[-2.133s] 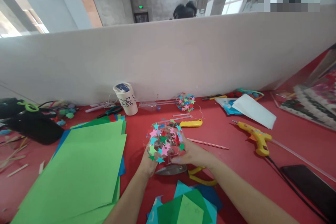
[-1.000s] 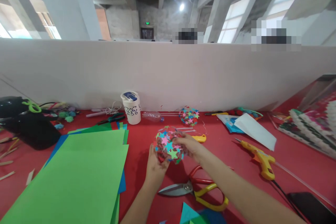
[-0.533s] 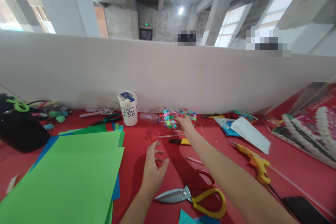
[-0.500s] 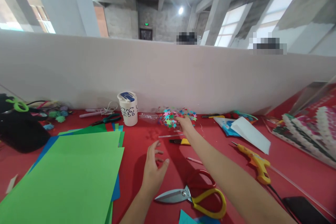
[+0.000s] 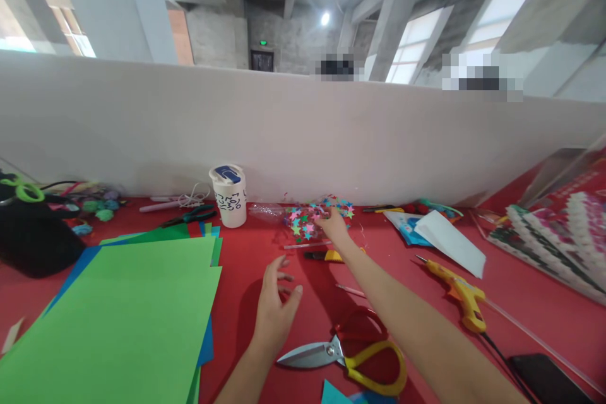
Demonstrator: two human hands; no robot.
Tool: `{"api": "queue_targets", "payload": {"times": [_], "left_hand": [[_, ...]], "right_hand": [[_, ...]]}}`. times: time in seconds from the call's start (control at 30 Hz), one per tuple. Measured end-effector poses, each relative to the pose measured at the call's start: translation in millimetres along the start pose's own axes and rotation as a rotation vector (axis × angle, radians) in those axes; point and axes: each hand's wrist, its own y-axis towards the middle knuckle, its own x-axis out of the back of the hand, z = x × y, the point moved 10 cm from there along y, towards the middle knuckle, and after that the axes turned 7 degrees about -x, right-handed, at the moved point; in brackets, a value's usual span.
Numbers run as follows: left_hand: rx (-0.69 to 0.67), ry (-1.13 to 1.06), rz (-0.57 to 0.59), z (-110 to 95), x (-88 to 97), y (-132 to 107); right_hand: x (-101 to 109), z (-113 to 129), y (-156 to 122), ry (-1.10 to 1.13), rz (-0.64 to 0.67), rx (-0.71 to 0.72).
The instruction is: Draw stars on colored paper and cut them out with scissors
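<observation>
Near the partition lies a bundle of shiny multicoloured star garland (image 5: pixel 299 223). My right hand (image 5: pixel 333 225) reaches across to it, its fingers closed on the strands; the fingertips are partly hidden among the stars. Empty, my left hand (image 5: pixel 277 300) hovers over the red table with curved fingers apart. Below it and to the right, large scissors (image 5: pixel 331 350) with red and yellow handles lie partly spread. A yellow-handled cutter (image 5: pixel 327 255) and a thin clear stick (image 5: pixel 303 245) rest just in front of the garland. A pink pen-like stick (image 5: pixel 350 291) lies beside my right forearm.
Green paper sheets (image 5: pixel 118 309) cover the left side. A white cup (image 5: pixel 229 197) with a lid stands by the partition (image 5: pixel 284 132). On the right lie a yellow glue gun (image 5: pixel 461 295), a folded white paper (image 5: pixel 449 243) and a black phone (image 5: pixel 552 379). Pliers (image 5: pixel 192 215) sit behind the sheets.
The star garland has dropped slightly and spread lower beneath my right hand, which has barely moved. My left hand stays nearly where it was, and the view has shifted slightly.
</observation>
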Motion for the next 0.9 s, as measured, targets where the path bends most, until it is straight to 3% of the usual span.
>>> {"api": "queue_targets", "payload": {"times": [0.17, 0.4, 0.53, 0.6, 0.7, 0.77, 0.9], "left_hand": [[0.160, -0.258, -0.083, 10.5, 5.7, 5.2], [0.457, -0.571, -0.119, 24.8, 2.9, -5.6], [0.505, -0.663, -0.125, 28.2, -0.1, -11.3], [0.505, -0.698, -0.125, 28.5, -1.7, -12.3], [0.508, -0.736, -0.123, 27.8, -4.2, -13.8], [0.515, -0.747, -0.121, 26.4, -6.0, -15.1], [0.545, -0.746, -0.104, 23.1, -10.9, -18.2]], "right_hand": [[3.1, 12.8, -41.4, -0.003, 0.048, 0.087], [-19.9, 12.1, -123.5, -0.049, 0.279, 0.222], [-16.9, 15.4, -148.5, -0.076, 0.317, 0.307], [-8.0, 31.8, -165.3, -0.133, 0.297, 0.485], [13.3, 67.2, -207.3, -0.287, 0.115, 0.930], [13.6, 77.1, -230.0, -0.407, 0.072, 1.111], [5.0, 80.6, -242.9, -0.539, 0.029, 1.200]]}}
